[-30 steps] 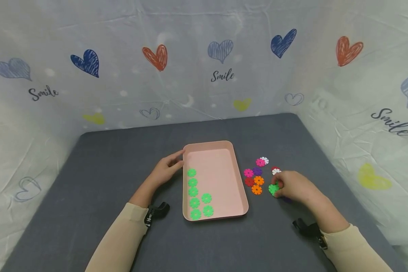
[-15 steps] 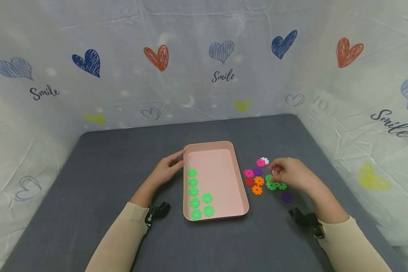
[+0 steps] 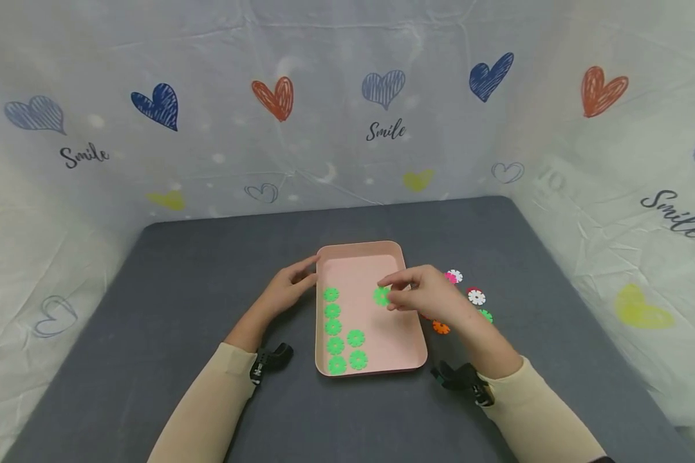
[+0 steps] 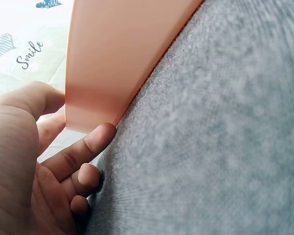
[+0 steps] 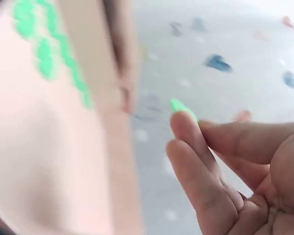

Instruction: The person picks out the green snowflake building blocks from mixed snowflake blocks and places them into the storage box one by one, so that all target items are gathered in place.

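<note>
A pink tray (image 3: pixel 361 249) lies on the grey table, with several green snowflake discs (image 3: pixel 331 327) in rows along its left side. My right hand (image 3: pixel 419 296) hovers over the tray's right half and pinches one more green disc (image 3: pixel 381 296) between thumb and fingers; the disc's edge (image 5: pixel 182 107) peeks out above my fingertip in the right wrist view. My left hand (image 3: pixel 286 289) rests against the tray's left wall (image 4: pixel 112 54), thumb and fingers touching its corner. Loose discs lie right of the tray: white (image 3: pixel 476 297), pink (image 3: pixel 451 278), orange (image 3: pixel 441 328) and green (image 3: pixel 486 316).
The grey table (image 3: pixel 179 308) is walled by a white cloth with hearts and "Smile" print (image 3: pixel 382 96) at the back and both sides. Black wrist mounts (image 3: pixel 272 357) sit on both sleeves.
My right hand picked a green disc out of the loose pile and carried it left over the tray. The left hand stayed at the tray's left edge.
</note>
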### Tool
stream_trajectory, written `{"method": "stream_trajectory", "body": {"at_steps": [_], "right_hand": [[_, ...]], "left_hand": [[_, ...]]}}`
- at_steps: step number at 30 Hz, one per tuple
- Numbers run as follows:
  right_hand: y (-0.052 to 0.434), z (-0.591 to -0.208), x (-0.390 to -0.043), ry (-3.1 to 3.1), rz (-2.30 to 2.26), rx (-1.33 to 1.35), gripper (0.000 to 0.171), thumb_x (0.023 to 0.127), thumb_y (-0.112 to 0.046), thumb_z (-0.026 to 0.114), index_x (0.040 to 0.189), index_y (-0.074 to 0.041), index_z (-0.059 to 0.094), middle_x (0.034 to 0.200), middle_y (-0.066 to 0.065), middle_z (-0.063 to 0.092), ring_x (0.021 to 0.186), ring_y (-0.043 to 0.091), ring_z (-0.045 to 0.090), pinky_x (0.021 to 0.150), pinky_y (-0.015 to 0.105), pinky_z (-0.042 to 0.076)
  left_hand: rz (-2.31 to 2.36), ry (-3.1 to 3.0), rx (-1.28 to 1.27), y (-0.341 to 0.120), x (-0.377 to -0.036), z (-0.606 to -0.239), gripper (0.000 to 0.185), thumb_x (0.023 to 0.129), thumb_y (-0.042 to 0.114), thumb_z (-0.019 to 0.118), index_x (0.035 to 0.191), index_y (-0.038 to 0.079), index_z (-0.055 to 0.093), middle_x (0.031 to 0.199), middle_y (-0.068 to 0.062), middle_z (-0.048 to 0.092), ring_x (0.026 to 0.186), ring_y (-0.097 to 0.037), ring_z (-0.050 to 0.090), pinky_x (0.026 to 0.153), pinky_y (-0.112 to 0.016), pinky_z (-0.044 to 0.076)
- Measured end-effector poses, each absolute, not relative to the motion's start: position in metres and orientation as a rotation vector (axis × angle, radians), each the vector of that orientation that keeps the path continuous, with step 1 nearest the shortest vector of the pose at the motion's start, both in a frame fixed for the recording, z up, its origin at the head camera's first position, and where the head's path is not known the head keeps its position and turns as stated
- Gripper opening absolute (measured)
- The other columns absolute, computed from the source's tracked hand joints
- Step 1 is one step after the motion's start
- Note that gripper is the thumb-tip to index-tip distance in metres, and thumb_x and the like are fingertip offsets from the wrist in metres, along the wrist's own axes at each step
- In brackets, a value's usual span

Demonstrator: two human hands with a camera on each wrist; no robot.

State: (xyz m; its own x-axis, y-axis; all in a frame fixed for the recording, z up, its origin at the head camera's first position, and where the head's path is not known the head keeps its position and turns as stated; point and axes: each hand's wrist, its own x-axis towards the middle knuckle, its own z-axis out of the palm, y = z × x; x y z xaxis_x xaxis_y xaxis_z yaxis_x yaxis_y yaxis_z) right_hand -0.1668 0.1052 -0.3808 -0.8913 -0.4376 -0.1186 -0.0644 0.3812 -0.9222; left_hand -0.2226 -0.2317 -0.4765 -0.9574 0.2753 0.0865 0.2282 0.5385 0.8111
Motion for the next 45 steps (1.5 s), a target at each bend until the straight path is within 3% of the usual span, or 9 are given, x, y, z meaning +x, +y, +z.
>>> {"method": "stream_trajectory", "body": {"at_steps": [2,7,14,25,35,45], "right_hand": [[0.091,-0.393,-0.168,2.312,-1.521,-0.458,0.024,0.094,-0.005,0.070,0.116,-0.006,0.078,0.091,0.009,0.069,0.088,0.034,0.075,0.073,0.039,0.059],[0.069,-0.419,-0.169,2.445,-1.414,-0.530,0.015,0.091,-0.006,0.072,0.101,-0.012,0.081,0.082,0.000,0.068,0.075,0.020,0.068,0.067,0.033,0.055],[0.051,-0.443,-0.167,2.571,-1.318,-0.561,0.007,0.092,-0.007,0.073,0.095,-0.012,0.077,0.077,-0.004,0.065,0.063,0.012,0.061,0.062,0.029,0.051],[0.042,-0.455,-0.165,2.729,-1.150,-0.679,0.005,0.092,-0.010,0.076,0.092,-0.014,0.074,0.077,-0.010,0.062,0.072,0.011,0.056,0.071,0.032,0.049],[0.057,-0.429,-0.164,2.706,-1.177,-0.718,0.012,0.094,-0.016,0.075,0.104,-0.009,0.075,0.082,-0.008,0.062,0.069,0.011,0.057,0.064,0.029,0.050],[0.146,-0.385,-0.185,2.768,-0.955,-0.571,0.018,0.097,-0.015,0.070,0.111,-0.005,0.073,0.087,0.001,0.062,0.067,0.019,0.053,0.065,0.037,0.046]], "left_hand": [[1.416,2.714,0.439,-0.232,-0.223,-0.477,0.055,0.105,0.030,0.063,0.157,0.019,0.047,0.110,-0.009,0.070,0.088,-0.024,0.061,0.077,-0.042,0.046],[1.416,2.709,0.426,-0.232,-0.222,-0.475,0.056,0.105,0.031,0.063,0.157,0.019,0.047,0.111,-0.009,0.070,0.092,-0.024,0.062,0.081,-0.043,0.047],[1.407,2.714,0.425,-0.231,-0.222,-0.473,0.055,0.105,0.031,0.063,0.156,0.019,0.047,0.108,-0.008,0.070,0.087,-0.023,0.059,0.077,-0.041,0.046],[1.415,2.719,0.444,-0.230,-0.222,-0.475,0.054,0.105,0.029,0.063,0.156,0.017,0.048,0.104,-0.008,0.069,0.083,-0.023,0.058,0.074,-0.040,0.045],[1.427,2.721,0.436,-0.230,-0.221,-0.475,0.054,0.105,0.026,0.063,0.156,0.016,0.048,0.107,-0.009,0.070,0.085,-0.023,0.058,0.076,-0.041,0.045],[1.418,2.722,0.434,-0.230,-0.222,-0.475,0.055,0.105,0.027,0.064,0.156,0.017,0.048,0.111,-0.010,0.071,0.089,-0.023,0.060,0.078,-0.041,0.046]]}}
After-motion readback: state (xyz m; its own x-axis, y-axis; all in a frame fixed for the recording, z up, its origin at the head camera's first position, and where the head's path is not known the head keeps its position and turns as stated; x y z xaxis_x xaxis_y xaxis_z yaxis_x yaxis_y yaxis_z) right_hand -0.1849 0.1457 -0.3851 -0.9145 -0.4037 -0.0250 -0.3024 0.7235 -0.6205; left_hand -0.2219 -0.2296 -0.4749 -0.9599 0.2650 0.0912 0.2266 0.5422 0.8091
